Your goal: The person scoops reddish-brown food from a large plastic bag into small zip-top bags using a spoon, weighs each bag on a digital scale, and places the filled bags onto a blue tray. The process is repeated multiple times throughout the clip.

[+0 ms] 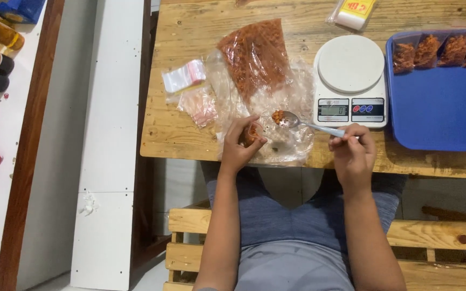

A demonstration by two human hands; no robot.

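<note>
- Small clear pouch (251, 132), pinched in the left hand (239, 145) just over the near edge of the wooden table (190, 134); the fingers curl round it and hold its mouth up, and some orange-red filling already shows inside.
- Spoon (297, 123) now, gripped by its handle in the right hand (353, 151), fist closed around it; the bowl carries a small heap of the reddish shredded stuff and hangs just beside the pouch, between the two hands.
- Doing this well, I'd judge: keep the pouch mouth wide with the thumb and fingers, bring the spoon tip right over the opening before tipping, and tilt slowly so the shreds slide in rather than scatter onto the plastic sheet (292, 145) beneath both hands.
- Just beyond the left hand, one big bag of the shredded mix (257, 54), lying open on that sheet.
- Beyond the right hand, one white kitchen scale (350, 81), its round platform bare.
- Further out to the right of that hand, one blue tray (438, 108) with four filled pouches (438, 51) lined along its far edge.
- To the left of the left hand, two packs of empty little bags (190, 89); I cannot count the bags inside.
- Far off past the scale, one yellow-and-white packet (351, 12).
- Count so far: one spoon, one scale, one tray, four finished, one in hand.
</note>
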